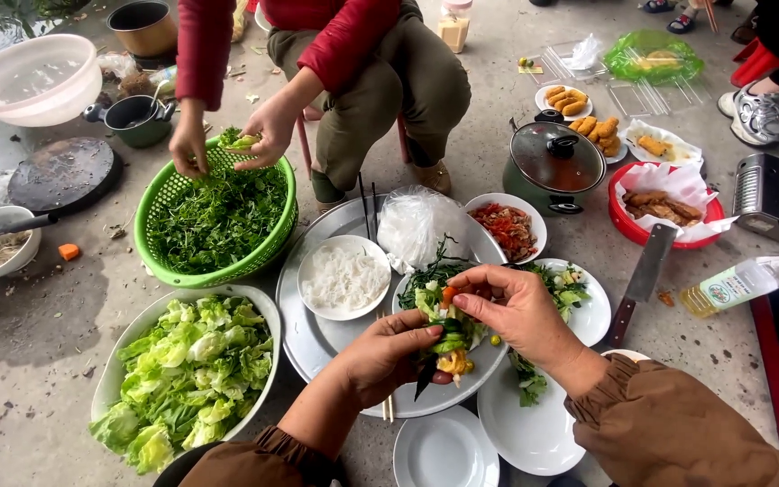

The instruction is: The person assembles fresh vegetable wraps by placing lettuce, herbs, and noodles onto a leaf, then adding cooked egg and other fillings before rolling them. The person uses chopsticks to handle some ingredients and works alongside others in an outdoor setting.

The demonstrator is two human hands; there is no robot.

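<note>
One view only — a head-worn camera, aimed steeply down and slightly forward at the concrete floor. It sits close above the wearer's own hands: left hand and right hand fill the lower centre. The frame reaches forward to a second person squatting opposite — cropped at the top edge. No second view exists, so no overlap applies.

green basket of herbs, lettuce bowl, lidded pot, cleaver
</note>
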